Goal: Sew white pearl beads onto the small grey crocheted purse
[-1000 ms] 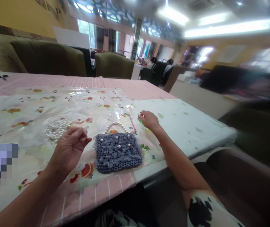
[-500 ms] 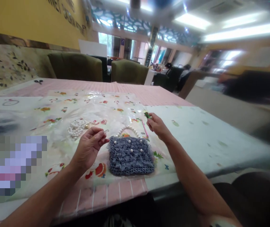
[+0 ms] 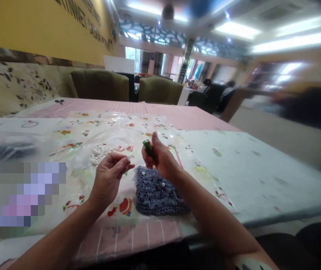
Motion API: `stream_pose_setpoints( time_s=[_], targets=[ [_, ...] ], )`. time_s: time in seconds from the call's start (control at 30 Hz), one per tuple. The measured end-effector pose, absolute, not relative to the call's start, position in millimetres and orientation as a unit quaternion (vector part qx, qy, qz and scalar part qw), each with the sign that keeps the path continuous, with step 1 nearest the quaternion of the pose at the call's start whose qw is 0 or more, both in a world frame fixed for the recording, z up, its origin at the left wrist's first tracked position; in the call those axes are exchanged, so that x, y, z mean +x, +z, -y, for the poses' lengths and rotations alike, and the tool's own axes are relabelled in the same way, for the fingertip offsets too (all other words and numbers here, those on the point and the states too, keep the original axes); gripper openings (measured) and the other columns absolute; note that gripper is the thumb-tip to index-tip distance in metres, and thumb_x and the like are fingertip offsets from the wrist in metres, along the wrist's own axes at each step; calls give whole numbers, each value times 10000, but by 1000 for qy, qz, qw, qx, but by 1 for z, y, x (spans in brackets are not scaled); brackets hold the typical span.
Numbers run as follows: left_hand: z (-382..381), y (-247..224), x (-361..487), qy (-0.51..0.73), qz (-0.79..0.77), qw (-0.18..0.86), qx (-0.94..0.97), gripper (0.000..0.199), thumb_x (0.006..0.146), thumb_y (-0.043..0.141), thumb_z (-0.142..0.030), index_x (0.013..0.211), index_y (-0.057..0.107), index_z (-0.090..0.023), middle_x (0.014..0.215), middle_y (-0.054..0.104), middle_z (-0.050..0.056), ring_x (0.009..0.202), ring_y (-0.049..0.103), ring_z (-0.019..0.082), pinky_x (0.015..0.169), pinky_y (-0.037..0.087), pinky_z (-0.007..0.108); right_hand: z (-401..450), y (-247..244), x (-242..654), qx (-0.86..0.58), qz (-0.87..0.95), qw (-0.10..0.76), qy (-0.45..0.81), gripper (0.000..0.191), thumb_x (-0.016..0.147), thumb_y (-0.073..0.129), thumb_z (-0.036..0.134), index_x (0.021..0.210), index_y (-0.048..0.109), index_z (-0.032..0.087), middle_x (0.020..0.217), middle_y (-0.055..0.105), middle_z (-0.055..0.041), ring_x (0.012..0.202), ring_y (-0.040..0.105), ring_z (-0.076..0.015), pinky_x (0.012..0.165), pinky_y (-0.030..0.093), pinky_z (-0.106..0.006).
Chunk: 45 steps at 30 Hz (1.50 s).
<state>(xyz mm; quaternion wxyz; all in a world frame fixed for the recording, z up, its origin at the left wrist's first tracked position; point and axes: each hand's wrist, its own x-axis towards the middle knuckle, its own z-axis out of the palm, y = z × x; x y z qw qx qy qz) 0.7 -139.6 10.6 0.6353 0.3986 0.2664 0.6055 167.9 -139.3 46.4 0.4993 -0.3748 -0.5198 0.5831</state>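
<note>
My left hand is closed, pinching a small clear strip between thumb and fingertips. Close by on the right, my right hand is wrapped around what looks like a small green lighter, its thumb raised. Below the hands, a grey-blue crocheted bag with ribbon bows and white pearl beads lies flat on the table. My right hand and forearm cover its upper right part and its handle. A coil of white pearl beads lies behind my left hand.
A clear plastic sheet with fruit prints covers the table's middle. A pink hooked tool or stick lies beyond my right wrist. Dark scissors rest at the far left. A plastic bag with dark contents is at left. Chairs stand behind.
My right hand has moved left with the green lighter, from beyond the bag's right side to near my left hand, and its thumb is now raised. The left hand keeps its pinch.
</note>
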Motion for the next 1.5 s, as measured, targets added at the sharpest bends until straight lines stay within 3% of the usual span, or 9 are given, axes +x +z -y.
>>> stream_pose_setpoints(
  time_s=[0.3, 0.47, 0.53, 0.6, 0.67, 0.77, 0.87, 1.17, 1.5],
  targets=[
    [145, 12, 3, 613, -276, 608, 423, 231, 652, 868, -276, 750, 690, -165, 704, 664, -13, 656, 634, 92, 694, 609, 237, 145, 19, 159, -418, 496, 490, 582, 680, 862, 397, 796, 555, 458, 193, 452, 328, 54, 403, 267, -70, 399, 163, -249],
    [144, 11, 3, 611, -278, 602, 432, 223, 666, 856, -272, 756, 684, -163, 715, 665, -9, 671, 635, 99, 688, 602, 239, 143, 14, 159, -351, 477, 520, 615, 487, 862, 551, 685, 770, 498, 210, 603, 556, 36, 458, 428, -84, 434, 308, -233],
    [145, 11, 3, 611, -282, 600, 433, 223, 668, 852, -273, 754, 679, -160, 713, 664, -6, 670, 633, 101, 689, 602, 246, 143, 14, 160, -318, 485, 526, 622, 407, 849, 636, 607, 838, 469, 236, 618, 581, 57, 435, 407, -80, 426, 294, -229],
    [145, 11, 2, 612, -286, 597, 433, 225, 669, 849, -272, 753, 674, -158, 716, 663, -5, 666, 631, 102, 690, 602, 254, 144, 15, 161, -310, 486, 524, 626, 375, 832, 687, 556, 881, 483, 246, 558, 504, 93, 410, 326, -71, 418, 251, -219],
    [144, 10, 2, 614, -290, 593, 433, 228, 669, 848, -272, 754, 671, -157, 721, 663, -5, 660, 631, 101, 689, 600, 255, 144, 16, 163, -322, 483, 507, 637, 413, 844, 629, 624, 836, 531, 223, 506, 400, 96, 408, 266, -68, 414, 220, -220],
    [143, 8, 2, 614, -296, 588, 436, 227, 675, 848, -276, 765, 675, -160, 731, 667, -6, 659, 639, 99, 685, 594, 243, 145, 18, 164, -378, 484, 481, 626, 621, 872, 444, 743, 601, 515, 189, 447, 321, 67, 391, 244, -70, 402, 183, -242],
    [143, 5, 1, 611, -304, 575, 451, 214, 697, 841, -281, 781, 683, -164, 739, 669, -9, 671, 648, 102, 693, 592, 243, 148, 20, 163, -434, 490, 484, 581, 625, 886, 465, 683, 501, 472, 191, 417, 323, 49, 380, 258, -73, 400, 171, -255],
    [143, 1, 2, 610, -295, 534, 506, 168, 738, 820, -256, 812, 693, -173, 789, 662, -14, 694, 658, 104, 705, 592, 254, 155, 25, 151, -497, 488, 490, 524, 481, 829, 495, 558, 507, 378, 220, 416, 349, 47, 397, 261, -76, 412, 183, -261],
    [144, 2, 2, 614, -295, 526, 510, 164, 727, 821, -229, 808, 693, -167, 796, 666, -4, 698, 656, 109, 703, 602, 256, 153, 20, 152, -492, 504, 488, 516, 446, 859, 450, 466, 495, 420, 209, 428, 354, 36, 401, 266, -81, 425, 190, -261]
  ],
)
